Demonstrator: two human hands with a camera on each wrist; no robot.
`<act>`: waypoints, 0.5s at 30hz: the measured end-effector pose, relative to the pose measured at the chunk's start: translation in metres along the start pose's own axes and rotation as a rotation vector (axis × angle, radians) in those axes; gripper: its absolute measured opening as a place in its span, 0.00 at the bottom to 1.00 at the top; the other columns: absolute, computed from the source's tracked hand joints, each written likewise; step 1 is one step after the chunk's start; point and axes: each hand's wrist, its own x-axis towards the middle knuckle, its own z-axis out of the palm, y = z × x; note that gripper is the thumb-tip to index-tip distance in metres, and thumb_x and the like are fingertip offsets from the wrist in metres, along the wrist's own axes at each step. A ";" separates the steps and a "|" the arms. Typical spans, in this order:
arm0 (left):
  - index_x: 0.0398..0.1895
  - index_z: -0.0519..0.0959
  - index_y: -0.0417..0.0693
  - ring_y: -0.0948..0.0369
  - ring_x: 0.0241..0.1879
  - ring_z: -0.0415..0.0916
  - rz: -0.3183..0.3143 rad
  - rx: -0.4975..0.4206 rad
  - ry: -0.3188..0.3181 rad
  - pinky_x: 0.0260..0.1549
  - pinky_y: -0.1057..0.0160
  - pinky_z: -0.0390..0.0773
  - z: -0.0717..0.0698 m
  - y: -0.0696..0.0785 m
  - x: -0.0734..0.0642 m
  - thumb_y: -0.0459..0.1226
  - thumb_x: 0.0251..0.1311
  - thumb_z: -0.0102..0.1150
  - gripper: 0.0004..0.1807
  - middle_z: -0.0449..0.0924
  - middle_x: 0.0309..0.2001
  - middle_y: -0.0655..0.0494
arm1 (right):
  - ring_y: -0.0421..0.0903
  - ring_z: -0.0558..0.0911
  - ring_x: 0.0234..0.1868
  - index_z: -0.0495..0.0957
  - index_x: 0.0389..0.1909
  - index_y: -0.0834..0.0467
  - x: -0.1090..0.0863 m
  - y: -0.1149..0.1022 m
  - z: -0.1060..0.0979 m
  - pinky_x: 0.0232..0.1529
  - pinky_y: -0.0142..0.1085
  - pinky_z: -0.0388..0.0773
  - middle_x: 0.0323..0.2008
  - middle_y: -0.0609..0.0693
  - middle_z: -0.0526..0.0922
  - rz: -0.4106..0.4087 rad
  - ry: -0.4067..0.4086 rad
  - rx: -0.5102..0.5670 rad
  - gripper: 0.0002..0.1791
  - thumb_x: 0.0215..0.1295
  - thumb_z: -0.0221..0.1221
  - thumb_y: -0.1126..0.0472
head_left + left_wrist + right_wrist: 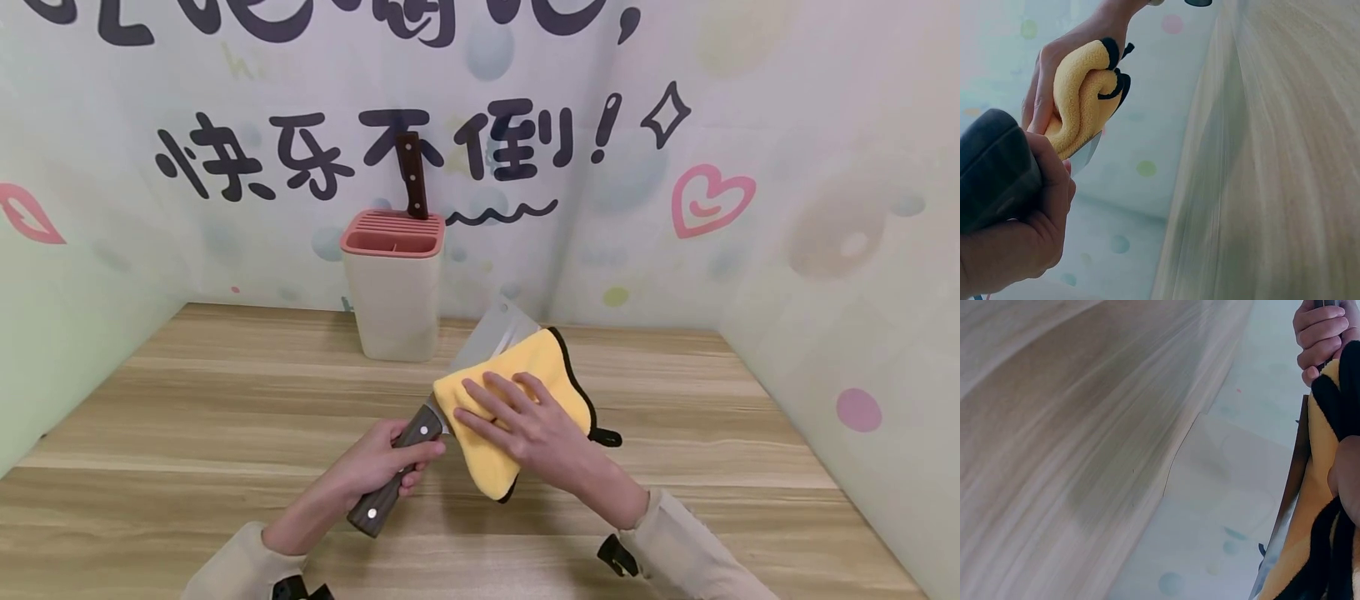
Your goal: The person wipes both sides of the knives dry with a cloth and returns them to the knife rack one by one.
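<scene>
My left hand (386,462) grips the dark handle (390,483) of a cleaver, its thumb along the handle. The broad steel blade (491,329) points up and away, held above the table. A yellow cloth (551,358) with black edging covers much of the blade. My right hand (528,429) holds the cloth against the blade, fingers spread over its upper face. In the left wrist view, the cloth (1075,94) is folded around the blade's edge. The right wrist view shows part of my right hand (1347,478) against the cloth; the covered blade is hidden.
A white knife block (397,308) with a pink slotted top stands at the back of the wooden table (187,400). One brown-handled knife (412,175) sits upright in it. A printed wall (585,250) rises behind the table.
</scene>
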 end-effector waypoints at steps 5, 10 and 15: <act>0.34 0.67 0.36 0.68 0.13 0.63 -0.001 -0.006 -0.007 0.13 0.72 0.68 0.000 0.000 0.001 0.39 0.59 0.54 0.13 0.65 0.16 0.59 | 0.50 0.70 0.55 0.71 0.55 0.48 0.000 0.003 -0.001 0.50 0.45 0.69 0.58 0.53 0.69 -0.021 0.027 -0.012 0.22 0.59 0.48 0.67; 0.34 0.67 0.36 0.68 0.13 0.63 0.003 -0.009 -0.010 0.13 0.73 0.68 0.000 0.001 0.000 0.39 0.59 0.54 0.13 0.65 0.17 0.59 | 0.51 0.70 0.55 0.71 0.55 0.49 -0.001 0.007 0.000 0.49 0.46 0.69 0.58 0.53 0.69 -0.006 0.027 0.003 0.22 0.63 0.44 0.69; 0.33 0.66 0.37 0.69 0.13 0.63 0.007 -0.009 -0.016 0.13 0.73 0.68 0.000 0.002 -0.001 0.39 0.59 0.54 0.13 0.64 0.17 0.59 | 0.51 0.70 0.55 0.72 0.54 0.49 -0.004 0.013 0.003 0.49 0.47 0.70 0.58 0.53 0.69 0.037 0.018 0.007 0.24 0.57 0.49 0.68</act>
